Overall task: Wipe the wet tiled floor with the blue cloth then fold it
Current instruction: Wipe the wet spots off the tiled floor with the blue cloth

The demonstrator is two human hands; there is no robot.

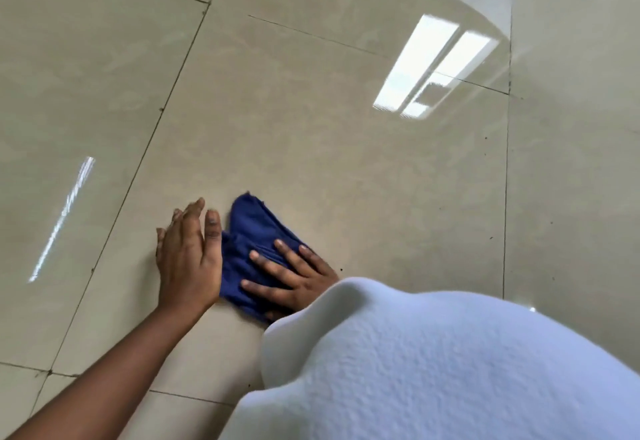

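A dark blue cloth lies bunched on the glossy beige tiled floor, low in the middle of the head view. My right hand presses flat on top of the cloth with fingers spread; its wrist is hidden under a white sleeve. My left hand rests flat on the floor just left of the cloth, fingers apart, its thumb side touching the cloth's left edge. Neither hand has its fingers closed around the fabric.
A bulky white garment fills the lower right and hides the floor there. Dark grout lines cross the tiles. A bright window reflection shines at the upper right, and a thin streak of glare lies at the left.
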